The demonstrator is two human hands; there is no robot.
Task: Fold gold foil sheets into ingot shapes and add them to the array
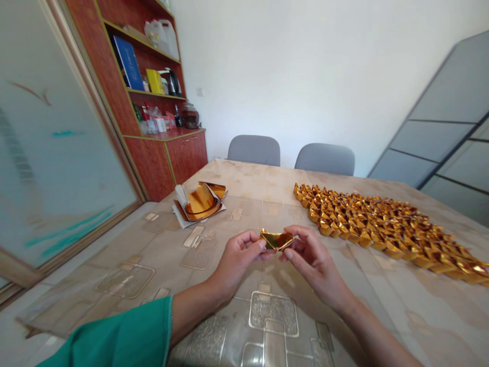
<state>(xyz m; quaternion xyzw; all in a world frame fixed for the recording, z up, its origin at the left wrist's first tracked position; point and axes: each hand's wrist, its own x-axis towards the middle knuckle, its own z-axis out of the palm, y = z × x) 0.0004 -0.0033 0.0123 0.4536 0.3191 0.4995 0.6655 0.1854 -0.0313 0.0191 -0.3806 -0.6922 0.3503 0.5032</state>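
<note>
Between my two hands is a small folded gold foil paper ingot (277, 240), held just above the table. My left hand (241, 257) pinches its left end with thumb and fingers. At the other end, my right hand (310, 255) grips it the same way, thumb toward me. Its underside and part of its ends are hidden by my fingers. Beyond my left hand lies a stack of gold foil paper sheets (201, 203), curled up and showing white backs. Rows of finished-looking gold paper ingots (376, 221) stand close together to the right.
A patterned plastic cloth covers the table (153, 285). Two grey chairs (254, 149) stand at its far side against the white wall. To the left are a red-brown shelf cabinet (153, 158) with bottles and a kettle, and a frosted glass door (57, 153).
</note>
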